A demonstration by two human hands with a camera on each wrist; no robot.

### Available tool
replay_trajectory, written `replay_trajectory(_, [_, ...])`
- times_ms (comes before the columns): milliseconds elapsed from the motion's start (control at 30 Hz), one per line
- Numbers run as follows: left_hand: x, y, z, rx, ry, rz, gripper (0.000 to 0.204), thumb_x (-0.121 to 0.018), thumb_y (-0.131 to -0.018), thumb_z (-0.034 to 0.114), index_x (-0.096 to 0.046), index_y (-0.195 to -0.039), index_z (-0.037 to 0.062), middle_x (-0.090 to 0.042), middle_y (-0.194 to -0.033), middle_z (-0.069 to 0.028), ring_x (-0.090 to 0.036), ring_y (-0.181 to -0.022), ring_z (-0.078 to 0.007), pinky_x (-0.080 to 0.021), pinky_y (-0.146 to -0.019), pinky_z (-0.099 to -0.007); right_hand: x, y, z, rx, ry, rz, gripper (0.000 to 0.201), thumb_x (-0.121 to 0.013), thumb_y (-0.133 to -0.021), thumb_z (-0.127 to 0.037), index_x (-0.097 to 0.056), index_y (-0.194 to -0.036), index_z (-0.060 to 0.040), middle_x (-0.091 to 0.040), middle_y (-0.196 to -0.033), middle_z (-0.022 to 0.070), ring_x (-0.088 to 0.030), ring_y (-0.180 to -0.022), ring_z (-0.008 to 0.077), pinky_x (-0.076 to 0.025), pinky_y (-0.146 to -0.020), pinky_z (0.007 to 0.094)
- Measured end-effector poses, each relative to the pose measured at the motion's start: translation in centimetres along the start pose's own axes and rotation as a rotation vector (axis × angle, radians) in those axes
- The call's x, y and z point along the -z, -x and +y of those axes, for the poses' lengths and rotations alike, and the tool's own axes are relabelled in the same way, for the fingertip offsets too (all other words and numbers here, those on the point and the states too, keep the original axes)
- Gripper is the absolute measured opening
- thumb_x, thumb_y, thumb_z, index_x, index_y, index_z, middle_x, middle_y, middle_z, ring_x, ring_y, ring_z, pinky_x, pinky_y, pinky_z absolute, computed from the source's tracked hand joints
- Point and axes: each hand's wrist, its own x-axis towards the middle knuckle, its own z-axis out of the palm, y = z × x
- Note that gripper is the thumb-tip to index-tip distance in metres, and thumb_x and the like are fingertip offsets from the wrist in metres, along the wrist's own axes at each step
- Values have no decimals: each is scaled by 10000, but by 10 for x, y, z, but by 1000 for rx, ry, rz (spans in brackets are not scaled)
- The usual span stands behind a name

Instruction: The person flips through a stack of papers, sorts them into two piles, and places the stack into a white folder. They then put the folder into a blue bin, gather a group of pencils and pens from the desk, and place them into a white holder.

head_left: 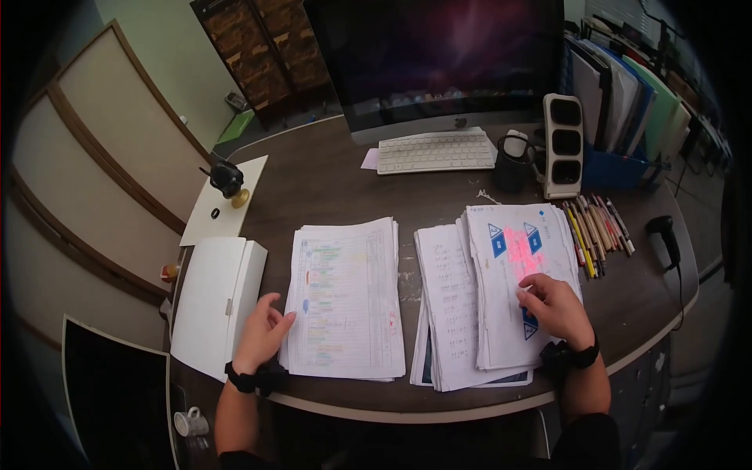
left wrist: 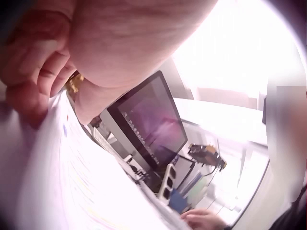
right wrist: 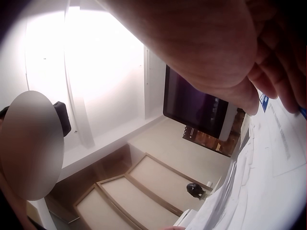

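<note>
My left hand (head_left: 263,333) is at the left edge of a stack of printed sheets (head_left: 345,298) marked with coloured highlighter. Its fingers are loosely bent, with nothing between thumb and fingertips in the head view. On the right, a thicker pile of papers (head_left: 501,313) has a top sheet with blue shapes and a pink scribbled patch. Over that sheet's right half lies my right hand (head_left: 558,307), thumb and forefinger close together, fingers loosely curved. The right wrist view shows those fingers (right wrist: 271,76) right at the paper. Another handwritten stack (head_left: 448,290) sits partly under the thicker pile.
A white box (head_left: 207,301) stands left of the sheets. Behind are a keyboard (head_left: 435,151), a monitor (head_left: 439,63), a black cup (head_left: 513,168) and a white three-slot holder (head_left: 563,145). Pens and pencils (head_left: 599,233) and a barcode scanner (head_left: 664,239) lie right. A mug (head_left: 190,423) is lower left.
</note>
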Motion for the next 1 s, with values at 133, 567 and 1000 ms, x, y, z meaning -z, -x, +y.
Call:
replay_trajectory(133, [1,33,23,-291,-602,134,746,-820,-756,259,-449,-1347,-5,-478,-1313,-224,-545,-1181,-306,-483,-956,-392,-2,-1,5,-5,-19,14,274,-666,-892,-173,-640,-1061,41,-677,-735,112,-619,-613,169,-496,-595,302])
replay_trajectory(567, [-9,40,8,-459,-919,-141,855,-857,-673,378,-460,-1394,150,-320,-1493,-222,-381,-1346,-400,-422,-1015,-487,-3,-3,3,-28,-25,-10,272,-667,-897,-177,-638,-1060,40,-654,-710,87,-592,-605,142,-480,-581,286])
replay_trajectory(1000, [-19,43,40,-610,-1050,-215,815,-824,-712,404,-458,-1406,184,-335,-1497,-190,-314,-1399,-387,-256,-1119,-577,-1,-1,2,-17,-14,-12,272,-667,-889,-172,-635,-1069,30,-660,-732,95,-600,-618,154,-485,-596,294])
